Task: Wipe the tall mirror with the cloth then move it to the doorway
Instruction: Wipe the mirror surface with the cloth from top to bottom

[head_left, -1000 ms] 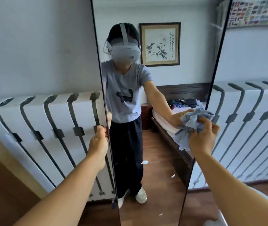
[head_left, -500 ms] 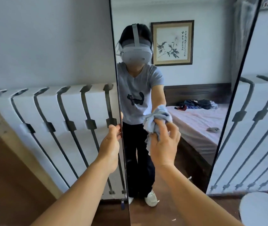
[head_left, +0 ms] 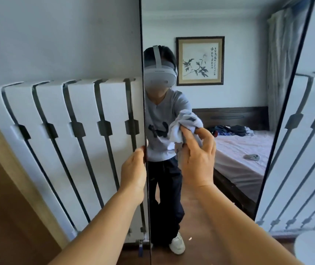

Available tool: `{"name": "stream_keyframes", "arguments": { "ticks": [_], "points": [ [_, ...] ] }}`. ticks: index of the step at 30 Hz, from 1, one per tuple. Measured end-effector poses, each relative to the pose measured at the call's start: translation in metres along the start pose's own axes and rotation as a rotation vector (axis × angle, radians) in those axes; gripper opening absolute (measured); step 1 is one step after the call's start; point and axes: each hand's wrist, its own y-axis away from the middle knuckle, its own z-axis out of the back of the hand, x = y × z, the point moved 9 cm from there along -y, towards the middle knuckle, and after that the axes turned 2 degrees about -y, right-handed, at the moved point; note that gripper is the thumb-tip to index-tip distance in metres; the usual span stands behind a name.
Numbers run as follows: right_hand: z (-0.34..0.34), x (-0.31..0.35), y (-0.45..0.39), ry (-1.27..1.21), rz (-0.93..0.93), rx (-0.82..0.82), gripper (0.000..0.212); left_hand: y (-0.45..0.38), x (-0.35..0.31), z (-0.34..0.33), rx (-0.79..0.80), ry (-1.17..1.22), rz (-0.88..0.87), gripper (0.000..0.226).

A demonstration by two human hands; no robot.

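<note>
Left hand (head_left: 133, 169) grips the tall mirror (head_left: 229, 169) edge, right hand (head_left: 196, 159) clutches the cloth (head_left: 183, 125) against it — hard pressing could tip it.

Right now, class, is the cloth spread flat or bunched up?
Bunched up: the cloth sits crumpled in the right hand, its fingers pinching it against the mirror.

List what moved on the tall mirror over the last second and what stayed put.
The right hand, gripping the crumpled pale blue cloth, swept the cloth leftward from the right edge of the tall black-framed mirror toward its left side. Unchanged: the left hand grips the mirror's left edge, and the mirror stands before the white radiator.
</note>
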Motion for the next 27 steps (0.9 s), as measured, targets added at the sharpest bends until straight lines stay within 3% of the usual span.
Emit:
{"name": "stream_keyframes", "arguments": {
  "ticks": [6, 12, 20, 27],
  "points": [
    [0.055, -0.094, -0.004, -0.067, -0.279, -0.191, 0.04, -0.006, 0.019, 0.007, -0.14, 0.047, -0.015, 0.025],
    [0.092, -0.164, 0.006, -0.092, -0.421, -0.359, 0.039, -0.012, 0.026, 0.003, -0.128, 0.042, -0.137, 0.024],
    [0.087, -0.177, 0.028, -0.156, -0.388, -0.453, 0.036, -0.008, 0.046, -0.001, -0.064, -0.014, -0.257, 0.024],
    [0.049, -0.12, 0.045, -0.14, -0.21, -0.34, 0.033, -0.016, 0.054, -0.003, 0.006, 0.011, -0.27, 0.035]
  ]
}}
